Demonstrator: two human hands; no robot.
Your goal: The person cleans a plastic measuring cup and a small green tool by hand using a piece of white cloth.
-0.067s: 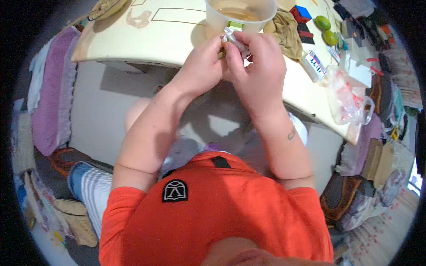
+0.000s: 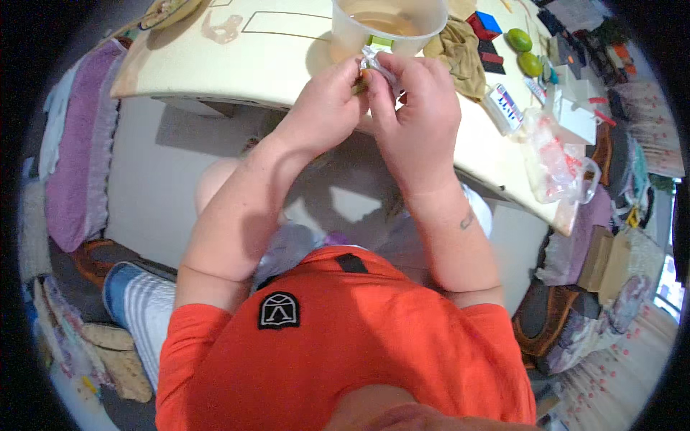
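So I'm standing here, 12 o'clock being straight ahead of the person in the red shirt (image 2: 345,345). Legs are mostly lost under the forearms and table; I only catch a pale knee (image 2: 215,179) at 11.

Both hands are together at 12: left hand (image 2: 327,108) and right hand (image 2: 424,108) have their fingertips pinched on a crinkly silver wrapper (image 2: 371,57). No clue what's in it, fingers cover most of it. There's a brownish-green bit by the left fingertips too, too small to make out.

The hands block the near edge of the table (image 2: 273,61) and the lower front of a clear tub (image 2: 342,29), also at 12. Tub's top is cut off, and whatever's brownish in there is hard to read.

Pretty cluttered to the right: plastic bag (image 2: 550,158) at 2, crumpled with its contents unclear, then a small box (image 2: 504,108) around 1. Tan cloth (image 2: 460,61) just beside the tub at 1, and past it a cube (image 2: 484,26) and two green fruits (image 2: 530,65). Way off at 11, a basket (image 2: 176,13), chopped by the top edge.
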